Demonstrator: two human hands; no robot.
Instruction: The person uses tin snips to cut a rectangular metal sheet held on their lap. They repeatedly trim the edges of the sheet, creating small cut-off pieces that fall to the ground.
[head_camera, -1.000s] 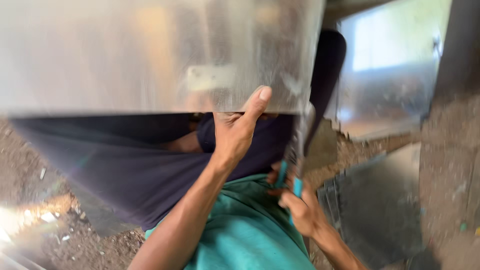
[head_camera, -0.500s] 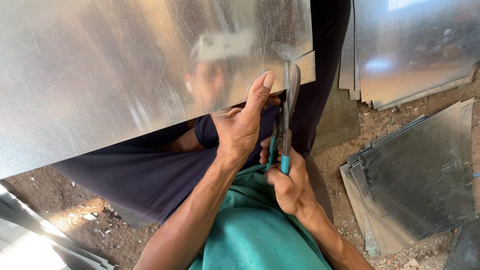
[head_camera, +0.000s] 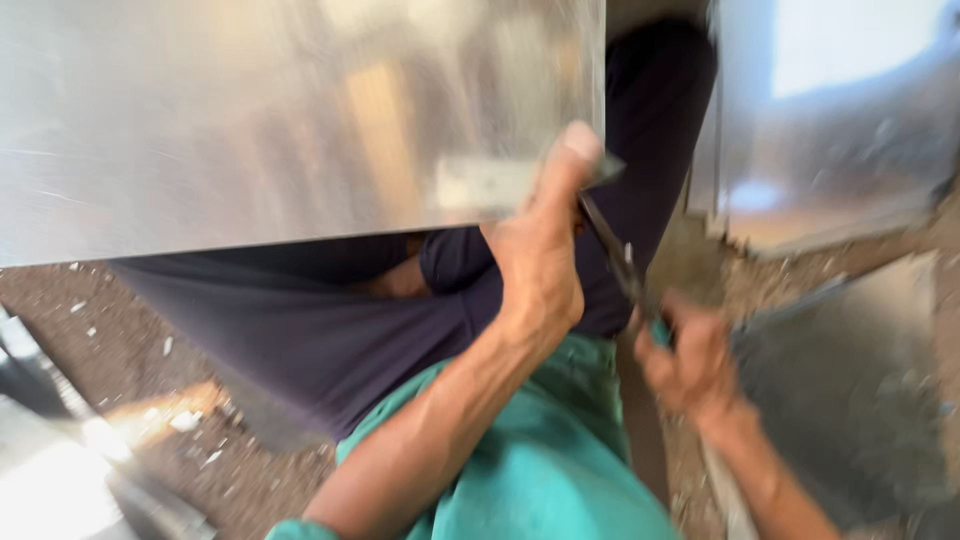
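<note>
- Head view: our left hand (head_camera: 540, 250) pinches the lower edge of the metal sheet (head_camera: 300, 120), thumb on its face.
- Our right hand (head_camera: 690, 360), just right and below, is closed around the snips (head_camera: 612, 250); blades meet the sheet beside the thumb.

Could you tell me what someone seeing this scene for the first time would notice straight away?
The big shiny metal sheet fills the upper left, and the left hand grips its lower right corner with the thumb pressed on top. Just right of it, the right hand holds metal shears angled up toward that corner. More metal sheets lie on the dirt ground at the right.
</note>
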